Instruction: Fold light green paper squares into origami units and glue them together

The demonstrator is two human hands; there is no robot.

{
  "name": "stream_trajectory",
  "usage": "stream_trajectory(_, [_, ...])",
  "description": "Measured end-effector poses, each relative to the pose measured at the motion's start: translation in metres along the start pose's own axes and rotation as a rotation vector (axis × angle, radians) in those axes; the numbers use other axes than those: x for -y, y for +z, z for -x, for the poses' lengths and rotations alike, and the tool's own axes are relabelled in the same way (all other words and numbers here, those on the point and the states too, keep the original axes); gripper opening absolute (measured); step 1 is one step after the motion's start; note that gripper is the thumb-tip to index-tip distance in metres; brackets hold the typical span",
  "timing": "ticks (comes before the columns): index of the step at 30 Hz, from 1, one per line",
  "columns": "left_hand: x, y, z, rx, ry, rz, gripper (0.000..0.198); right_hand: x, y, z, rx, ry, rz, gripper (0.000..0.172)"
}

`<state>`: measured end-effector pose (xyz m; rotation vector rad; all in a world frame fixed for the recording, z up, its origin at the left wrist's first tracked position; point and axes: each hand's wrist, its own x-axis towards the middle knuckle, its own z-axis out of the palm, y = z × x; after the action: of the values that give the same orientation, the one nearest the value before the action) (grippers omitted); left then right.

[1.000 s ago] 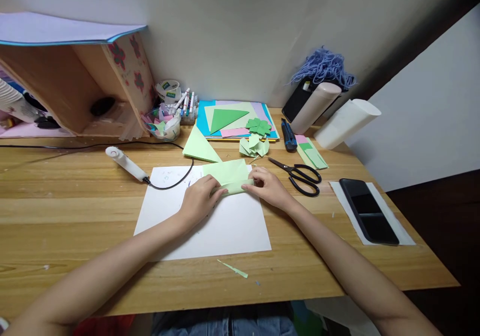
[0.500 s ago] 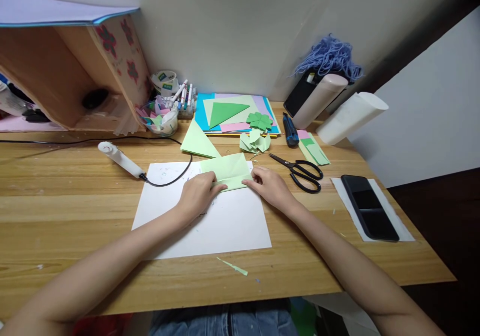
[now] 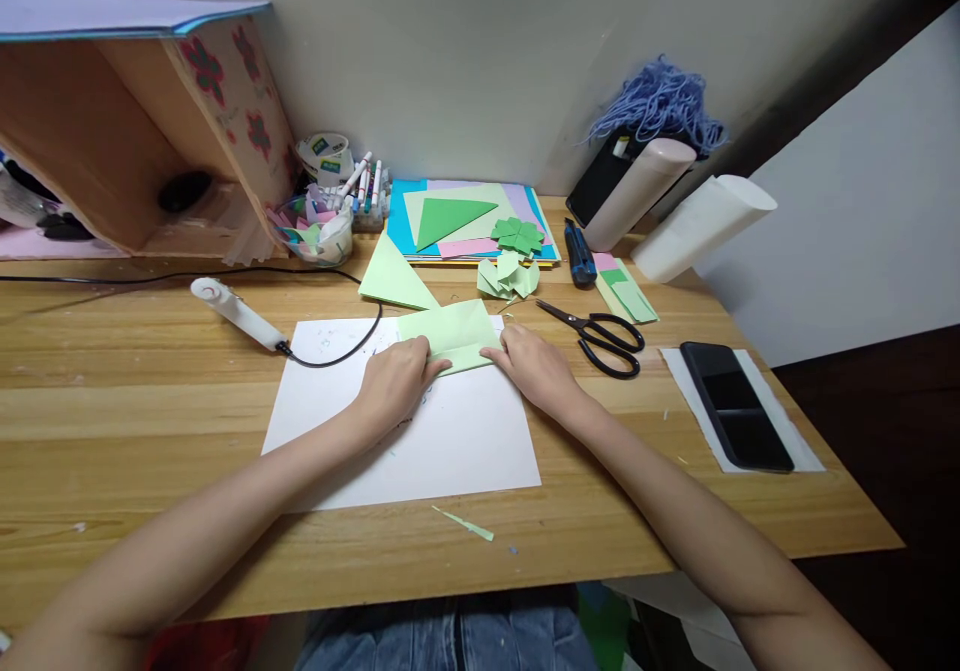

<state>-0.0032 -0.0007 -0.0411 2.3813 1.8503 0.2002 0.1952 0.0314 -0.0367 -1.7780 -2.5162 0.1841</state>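
Note:
A light green sheet of paper [image 3: 454, 325], its near edge folded up in a strip, lies over the far part of a white sheet [image 3: 420, 461]. My left hand [image 3: 397, 376] is closed on the left end of the fold, thumb along the strip. At the right end, my right hand [image 3: 534, 363] pinches the paper between thumb and curled fingers. Just beyond the left side is a light green paper triangle [image 3: 395, 276]. Folded light green paper pieces [image 3: 508, 277] and a darker green paper clover [image 3: 519, 235] sit behind my right hand.
Black-handled scissors [image 3: 600, 335] lie right of my right hand. A white glue gun [image 3: 238, 315] with a cord is at left. Farther back are a stack of coloured paper [image 3: 401, 226], a blue utility knife [image 3: 580, 253] and a tub of scraps [image 3: 322, 236]. A phone [image 3: 736, 406] rests at right.
The view has shifted slightly. My right hand's fingers have come down a little at the paper's right end; both hands still hold the fold.

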Motion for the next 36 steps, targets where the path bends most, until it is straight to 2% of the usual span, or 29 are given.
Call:
stream_trajectory(7, [-0.002,-0.001,0.0,0.012,-0.009,-0.013,0.045,-0.002,0.005,-0.002,-0.033,-0.043,0.064,0.034])
stream_trajectory(14, [-0.003,-0.001,0.001,0.013,-0.025,0.004,0.039,-0.003,0.01,-0.003,-0.068,-0.059,0.074,0.034])
stream_trajectory(20, [0.011,-0.018,-0.003,0.136,-0.019,0.129,0.025,-0.004,0.014,-0.002,-0.134,-0.091,0.166,0.032])
stream_trajectory(24, [0.024,-0.03,-0.006,0.246,-0.085,0.207,0.024,-0.005,0.014,-0.002,-0.137,-0.104,0.162,0.032])
stream_trajectory(26, [0.027,-0.033,-0.007,0.261,-0.093,0.224,0.022,-0.006,0.014,-0.002,-0.137,-0.107,0.143,0.031])
stream_trajectory(28, [0.025,-0.035,-0.006,0.236,-0.021,0.223,0.018,-0.006,0.014,-0.003,-0.156,-0.11,0.12,0.027])
stream_trajectory(30, [0.02,-0.037,-0.004,0.176,0.108,0.18,0.013,-0.007,0.014,-0.003,-0.191,-0.119,0.096,0.024])
stream_trajectory(33, [0.01,-0.039,0.002,0.079,0.262,0.006,0.027,-0.007,0.015,-0.004,-0.244,-0.145,0.062,0.02])
stream_trajectory(36, [0.002,-0.034,0.008,0.056,0.451,-0.112,0.042,-0.006,0.015,-0.005,-0.281,-0.166,0.054,0.022])
